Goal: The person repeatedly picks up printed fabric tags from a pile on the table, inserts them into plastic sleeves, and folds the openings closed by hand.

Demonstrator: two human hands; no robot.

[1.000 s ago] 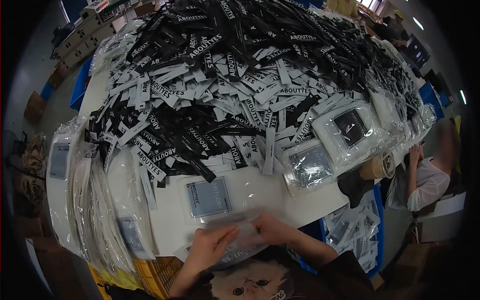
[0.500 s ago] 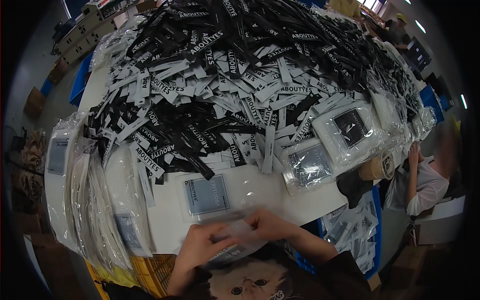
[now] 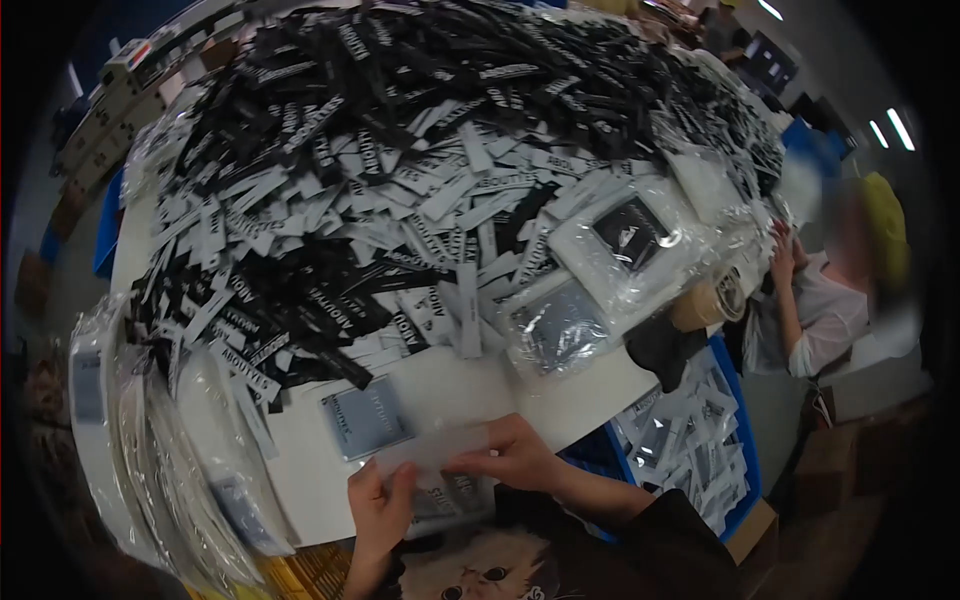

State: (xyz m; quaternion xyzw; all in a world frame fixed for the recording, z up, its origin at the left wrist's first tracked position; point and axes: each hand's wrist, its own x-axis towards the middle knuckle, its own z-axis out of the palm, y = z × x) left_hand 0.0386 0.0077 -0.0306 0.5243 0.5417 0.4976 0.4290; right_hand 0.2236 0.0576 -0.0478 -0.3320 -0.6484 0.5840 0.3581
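We have one loose bag, see-through and limp, held up at the near edge of the table, against the person's shirt. Plain pale end points at the table, printed end hangs toward the shirt. We can't tell its long axis for sure: bag is bent and the hands cover parts.

Left hand: thumb against fingers, pinching the bag's left edge. Right hand: thumb and forefinger pressed together, pinching the right side; we can't make out its other fingers well.

On the table just beyond the hands we see a flat bag with a grey label. Strip pile covers the table's middle and far part. Stuffed bags stand in a row along the table's left side; shiny packs and a cup sit on the table's right. Blue crate of small packets is below the table's right edge.
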